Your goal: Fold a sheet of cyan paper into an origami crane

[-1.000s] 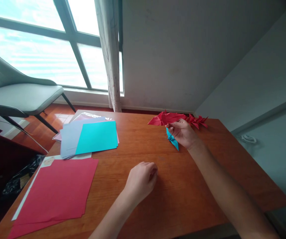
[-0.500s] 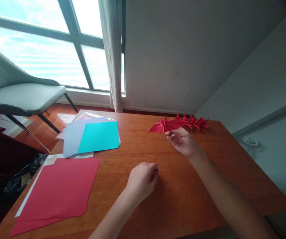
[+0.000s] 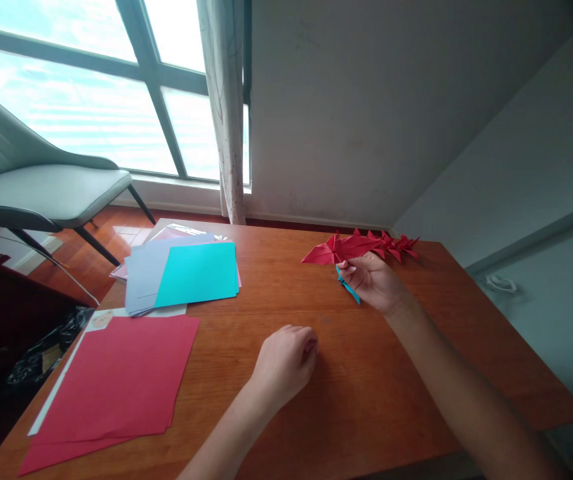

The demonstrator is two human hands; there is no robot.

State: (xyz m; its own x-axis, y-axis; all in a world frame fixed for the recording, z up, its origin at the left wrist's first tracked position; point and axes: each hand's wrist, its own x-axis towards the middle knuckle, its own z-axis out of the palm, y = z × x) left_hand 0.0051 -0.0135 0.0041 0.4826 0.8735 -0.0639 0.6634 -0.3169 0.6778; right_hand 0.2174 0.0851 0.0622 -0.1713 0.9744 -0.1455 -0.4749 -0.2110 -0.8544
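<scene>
My right hand [image 3: 374, 281] is closed around a small folded blue paper piece [image 3: 347, 285], holding it low over the wooden table [image 3: 346, 373]. Just beyond it lies a row of red folded paper figures [image 3: 361, 247] near the table's far edge. My left hand [image 3: 286, 363] rests on the table in a loose fist, with nothing visible in it.
A stack of red paper sheets [image 3: 116, 383] lies at the front left. Behind it is a pile of grey-blue sheets with a turquoise sheet [image 3: 199, 273] on top. A grey chair [image 3: 41, 190] stands by the window at left. Walls close the right side.
My right hand turned at the wrist near the red figures: the blue piece was hidden half a second ago and shows again below the hand now. My left hand stayed put.
</scene>
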